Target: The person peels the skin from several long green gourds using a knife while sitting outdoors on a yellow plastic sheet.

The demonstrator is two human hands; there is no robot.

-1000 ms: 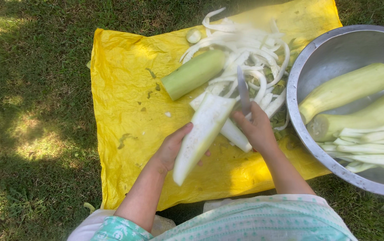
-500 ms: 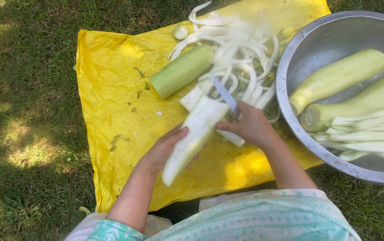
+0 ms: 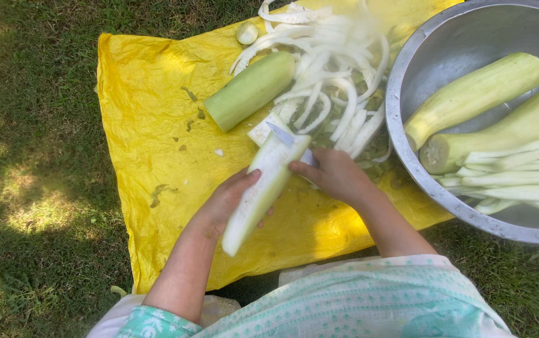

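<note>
Left hand is wrapped around a peeled pale gourd piece, holding it tilted over the yellow sheet on the grass. Right hand is closed on a knife, blade resting at the gourd's top end, cutting in I think, hard to tell. Unpeeled green gourd and a pile of white strips sit just behind; metal bowl with peeled gourds on the right.
</note>
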